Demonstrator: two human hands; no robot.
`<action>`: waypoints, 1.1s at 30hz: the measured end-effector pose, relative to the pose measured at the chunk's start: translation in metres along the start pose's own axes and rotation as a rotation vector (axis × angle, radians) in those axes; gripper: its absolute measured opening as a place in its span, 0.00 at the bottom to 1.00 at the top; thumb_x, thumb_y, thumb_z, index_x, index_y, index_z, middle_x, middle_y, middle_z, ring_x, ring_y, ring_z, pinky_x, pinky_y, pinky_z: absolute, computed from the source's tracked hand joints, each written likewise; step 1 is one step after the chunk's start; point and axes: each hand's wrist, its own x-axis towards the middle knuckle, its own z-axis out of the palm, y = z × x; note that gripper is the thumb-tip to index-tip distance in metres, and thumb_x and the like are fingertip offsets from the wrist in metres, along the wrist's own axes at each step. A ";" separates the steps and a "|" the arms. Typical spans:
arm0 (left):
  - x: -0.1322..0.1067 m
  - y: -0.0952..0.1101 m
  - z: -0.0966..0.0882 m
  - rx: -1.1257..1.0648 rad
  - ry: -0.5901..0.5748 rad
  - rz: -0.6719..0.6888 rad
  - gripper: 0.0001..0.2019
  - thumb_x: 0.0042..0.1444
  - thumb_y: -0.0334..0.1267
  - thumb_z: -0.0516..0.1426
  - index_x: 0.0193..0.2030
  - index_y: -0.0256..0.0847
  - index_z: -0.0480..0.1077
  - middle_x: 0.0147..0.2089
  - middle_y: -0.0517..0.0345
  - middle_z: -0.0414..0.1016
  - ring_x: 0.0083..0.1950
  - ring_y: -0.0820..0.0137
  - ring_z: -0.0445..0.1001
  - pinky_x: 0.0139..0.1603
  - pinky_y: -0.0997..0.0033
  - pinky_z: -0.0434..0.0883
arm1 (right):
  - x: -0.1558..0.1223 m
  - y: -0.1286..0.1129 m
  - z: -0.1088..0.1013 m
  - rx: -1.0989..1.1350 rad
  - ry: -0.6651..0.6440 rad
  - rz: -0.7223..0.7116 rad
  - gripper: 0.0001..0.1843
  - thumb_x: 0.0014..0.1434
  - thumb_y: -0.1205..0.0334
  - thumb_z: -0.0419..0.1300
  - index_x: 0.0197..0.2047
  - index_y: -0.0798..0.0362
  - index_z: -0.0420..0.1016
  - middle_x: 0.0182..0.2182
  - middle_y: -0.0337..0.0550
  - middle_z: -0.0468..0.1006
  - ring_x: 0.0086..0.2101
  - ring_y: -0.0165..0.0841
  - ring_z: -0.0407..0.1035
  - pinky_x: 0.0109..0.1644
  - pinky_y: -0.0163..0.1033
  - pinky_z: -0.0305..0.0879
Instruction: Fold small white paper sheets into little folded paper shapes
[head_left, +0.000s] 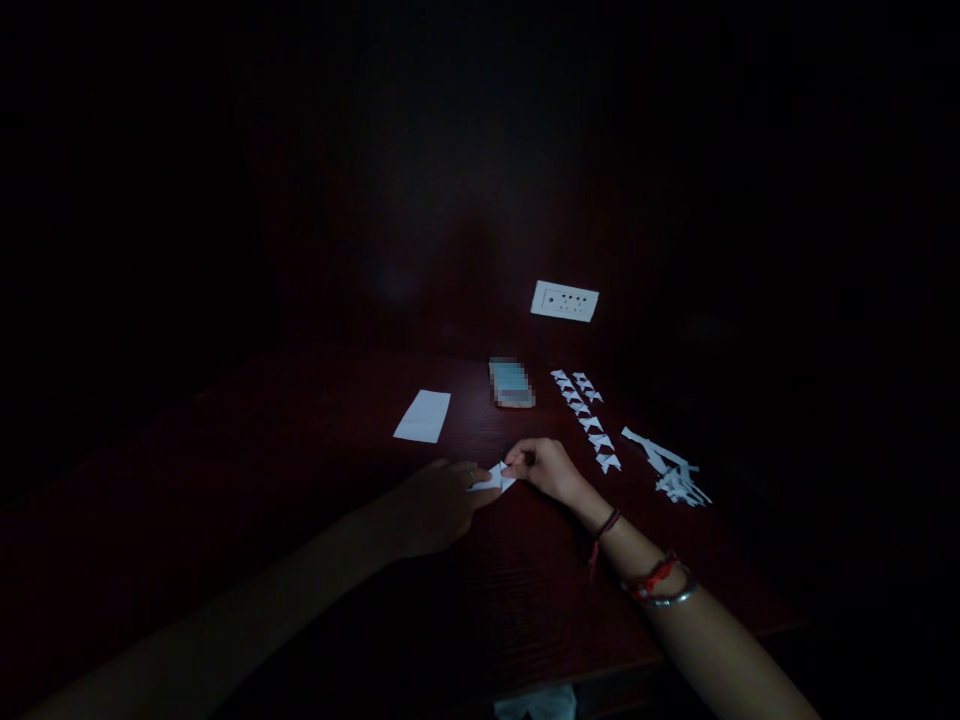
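Currently, folded paper: the small white piece (496, 479) sits between your two hands on the tabletop (330, 460), low in the middle of the view, with creased, pointed edges showing at its right end.
Your left hand (442, 502): laid over the left part of that piece, fingers stretched out and touching it; you cannot tell from here whether the thumb grips beneath. A ring (472, 477) shows on one finger.
Your right hand (551, 468): narrowed, its thumb and fingertips pinching the right end of the same piece.
Your right arm: a dark cord (605, 524) at the wrist, then a red band (664, 572) and a silvery bangle (679, 597) higher up.
White sheet (424, 417): lying flat beyond your left hand, apart from it.
Blurred rectangle (511, 383): pale blue on its face, beyond your hands and right of the sheet; the details are masked.
Folded pieces: a long row (592, 425) slanting away beyond your right hand, with a short row (588, 388) just beside its far end.
Paper strips (679, 487): heaped loosely to the right of the long row.
Socket plate (565, 301): white, on the dark wall behind the tabletop.
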 end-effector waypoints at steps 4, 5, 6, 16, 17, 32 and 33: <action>0.001 0.003 -0.003 0.007 -0.019 -0.013 0.21 0.50 0.30 0.48 0.52 0.45 0.55 0.53 0.57 0.59 0.50 0.63 0.59 0.44 0.63 0.57 | -0.001 -0.002 0.001 0.007 0.014 0.005 0.08 0.43 0.64 0.59 0.30 0.56 0.72 0.23 0.38 0.71 0.24 0.24 0.63 0.29 0.28 0.58; 0.001 0.004 -0.003 0.009 -0.020 -0.017 0.21 0.50 0.30 0.48 0.52 0.45 0.55 0.52 0.56 0.60 0.50 0.63 0.59 0.44 0.63 0.57 | -0.001 -0.002 0.001 0.004 0.017 0.002 0.08 0.43 0.64 0.58 0.30 0.56 0.72 0.23 0.37 0.71 0.24 0.24 0.63 0.29 0.28 0.58; 0.002 0.004 -0.004 0.010 -0.023 -0.019 0.21 0.49 0.30 0.48 0.52 0.45 0.56 0.52 0.55 0.60 0.50 0.62 0.59 0.44 0.62 0.57 | -0.001 -0.003 0.001 -0.002 0.021 0.002 0.08 0.44 0.64 0.58 0.30 0.56 0.72 0.23 0.37 0.71 0.24 0.24 0.63 0.29 0.28 0.58; 0.005 0.002 0.000 -0.025 0.023 0.018 0.23 0.45 0.27 0.48 0.51 0.41 0.57 0.55 0.53 0.56 0.54 0.60 0.53 0.48 0.61 0.55 | -0.002 -0.007 0.000 -0.110 0.034 -0.011 0.07 0.46 0.67 0.55 0.29 0.54 0.74 0.25 0.39 0.74 0.27 0.28 0.66 0.32 0.31 0.60; 0.006 0.002 0.000 -0.035 0.028 0.036 0.24 0.45 0.26 0.48 0.52 0.41 0.56 0.55 0.53 0.55 0.54 0.61 0.53 0.48 0.61 0.55 | -0.002 -0.007 0.000 -0.116 0.033 -0.019 0.07 0.47 0.67 0.55 0.29 0.54 0.74 0.25 0.40 0.75 0.27 0.28 0.67 0.33 0.31 0.60; 0.008 0.004 -0.006 -0.168 -0.050 0.042 0.25 0.45 0.27 0.47 0.53 0.37 0.52 0.53 0.52 0.58 0.51 0.64 0.58 0.49 0.63 0.56 | -0.001 -0.002 0.001 -0.193 0.047 -0.130 0.07 0.49 0.69 0.55 0.28 0.55 0.75 0.27 0.42 0.73 0.28 0.28 0.66 0.34 0.31 0.60; 0.009 0.004 -0.006 -0.172 -0.050 0.043 0.26 0.44 0.26 0.47 0.54 0.38 0.52 0.53 0.53 0.58 0.51 0.64 0.58 0.49 0.63 0.56 | -0.002 -0.003 0.000 -0.192 0.030 -0.149 0.07 0.49 0.68 0.54 0.29 0.55 0.75 0.27 0.42 0.73 0.28 0.28 0.66 0.34 0.31 0.60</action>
